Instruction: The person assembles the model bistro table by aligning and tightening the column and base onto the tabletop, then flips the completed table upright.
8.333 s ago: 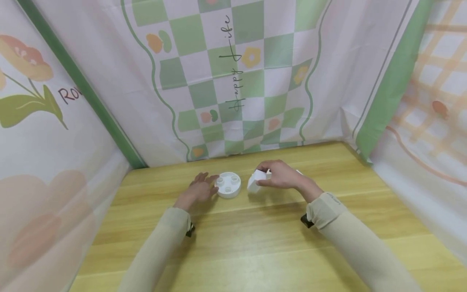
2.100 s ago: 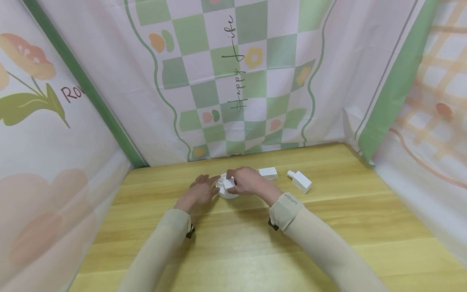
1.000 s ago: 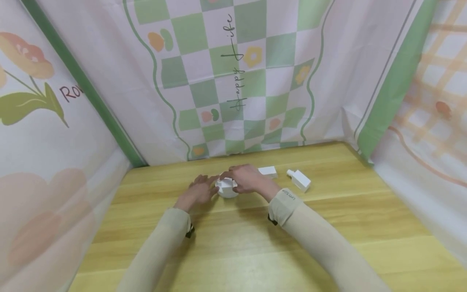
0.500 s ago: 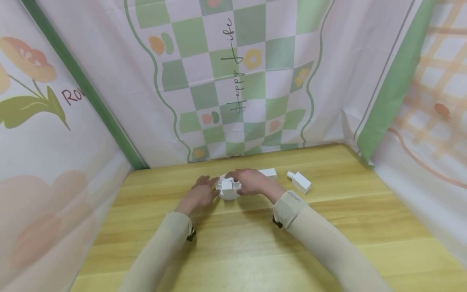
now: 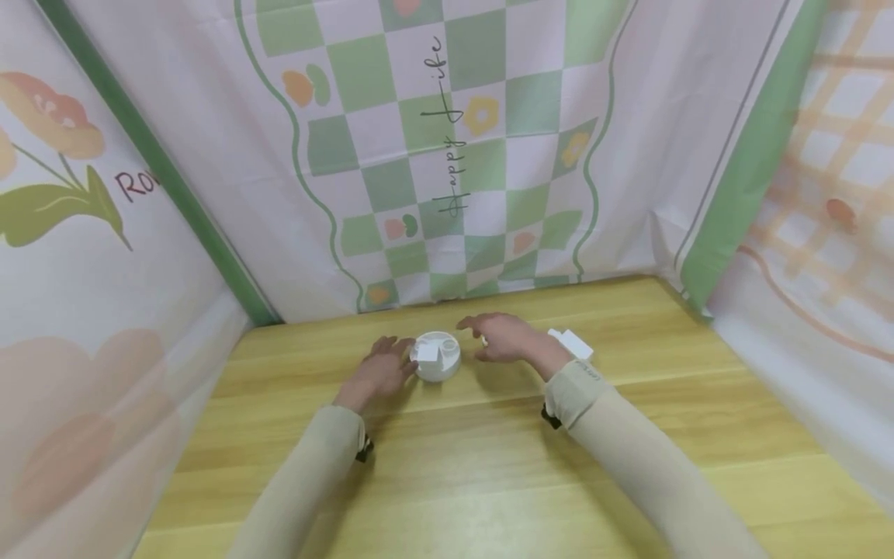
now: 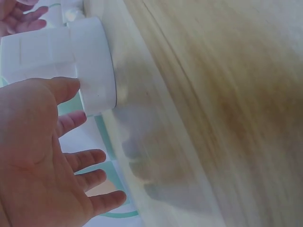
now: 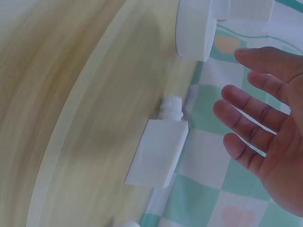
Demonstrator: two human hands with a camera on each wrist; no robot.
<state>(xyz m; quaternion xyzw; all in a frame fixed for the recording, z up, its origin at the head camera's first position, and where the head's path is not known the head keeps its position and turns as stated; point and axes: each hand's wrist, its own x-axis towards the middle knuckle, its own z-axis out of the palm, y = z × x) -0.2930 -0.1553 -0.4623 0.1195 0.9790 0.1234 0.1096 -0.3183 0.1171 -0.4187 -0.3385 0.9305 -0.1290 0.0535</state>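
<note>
A round white base (image 5: 440, 373) with sockets in its top sits on the table. In one socket a white rectangular block (image 5: 427, 353) stands upright. My left hand (image 5: 380, 371) is at the base's left side, its thumb and a fingertip against the side wall, the other fingers loosely extended. My right hand (image 5: 508, 338) hovers right of the base, holding nothing, fingers spread and slightly bent. Below it lies a second white block with a ribbed peg (image 7: 158, 153), mostly hidden by the hand in the head view.
A third white pegged block (image 5: 574, 344) lies farther right on the wooden table (image 5: 447, 481), partly behind my right wrist. A checkered cloth (image 5: 447, 155) hangs at the table's back edge, with patterned cloths at both sides.
My right hand carried the block from the right onto the base, let go of it standing there, and moved back right over the second block. The left hand stayed at the base.
</note>
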